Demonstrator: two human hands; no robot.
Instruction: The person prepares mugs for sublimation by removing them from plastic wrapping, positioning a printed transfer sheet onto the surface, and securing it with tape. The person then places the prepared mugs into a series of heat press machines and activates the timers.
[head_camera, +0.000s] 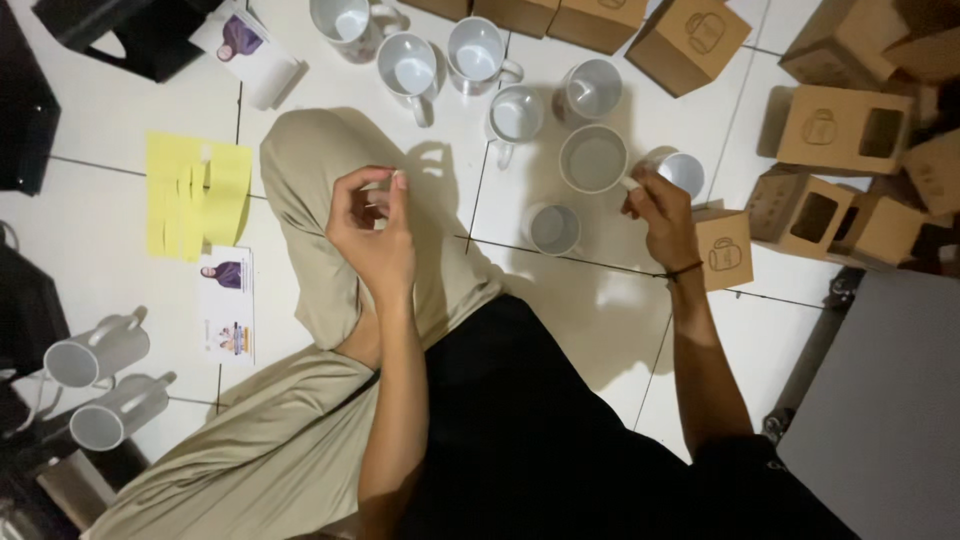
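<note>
Seated on a tiled floor, a person's right hand closes on the handle of a white mug: hard, glazed, likely slippery and breakable. The left hand hovers beside it, fingertips pinched on something too small to tell.

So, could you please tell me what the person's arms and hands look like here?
Both forearms are bare, with no gloves or rings visible. The right hand has a thin dark band at the wrist. The left hand has a bare wrist. A black short sleeve shows at the right upper arm.
</note>
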